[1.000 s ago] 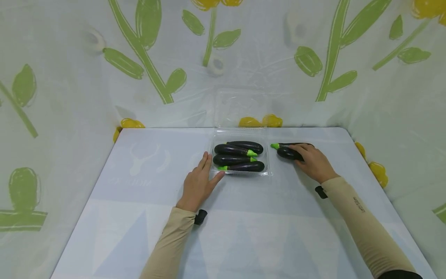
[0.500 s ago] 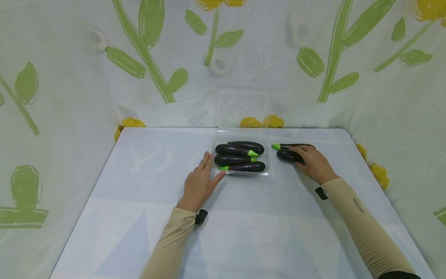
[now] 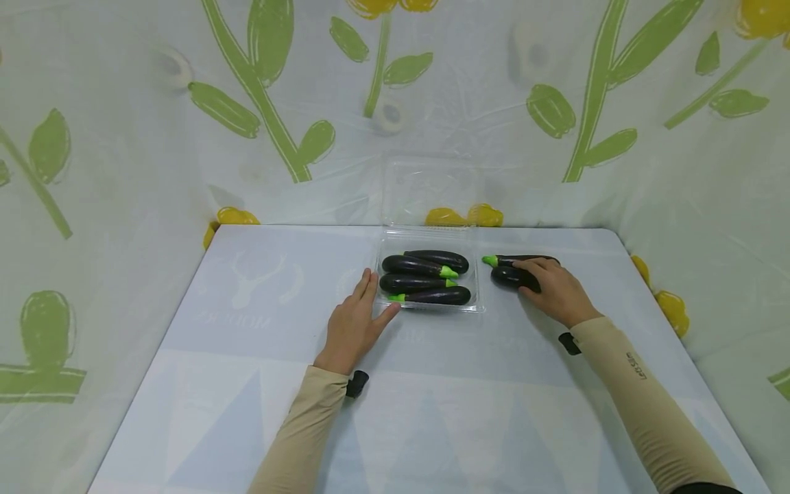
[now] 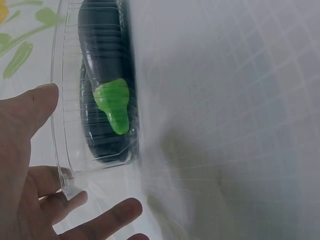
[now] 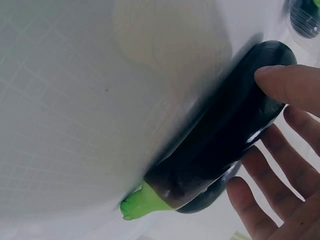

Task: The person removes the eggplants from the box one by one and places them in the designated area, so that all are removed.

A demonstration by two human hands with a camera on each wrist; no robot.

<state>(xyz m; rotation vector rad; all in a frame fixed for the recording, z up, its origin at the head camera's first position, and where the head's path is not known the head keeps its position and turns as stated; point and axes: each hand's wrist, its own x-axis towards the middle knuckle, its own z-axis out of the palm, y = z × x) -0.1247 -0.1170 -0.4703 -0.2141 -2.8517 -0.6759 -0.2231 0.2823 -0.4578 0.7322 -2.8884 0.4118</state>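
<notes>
A clear plastic clamshell box (image 3: 477,291) stands near the table's back edge with its lid (image 3: 401,185) raised. Several dark purple eggplants (image 3: 412,283) with green stems lie inside it. My left hand (image 3: 350,326) rests at the box's near left corner, fingers extended along the side and thumb by the front rim; the left wrist view shows the thumb (image 4: 42,102) against the rim. Right of the box, my right hand (image 3: 558,293) holds an eggplant (image 3: 511,276) lying on the table, thumb (image 5: 280,82) on one side and fingers on the other. Behind it lies another eggplant (image 3: 507,260).
A pale blue and white table (image 3: 426,418) carries everything. Curtains (image 3: 469,89) printed with green leaves and yellow flowers surround its back and sides. The raised lid stands close to the back curtain.
The view has shifted very slightly. Both hands, the box and the eggplants stay in place.
</notes>
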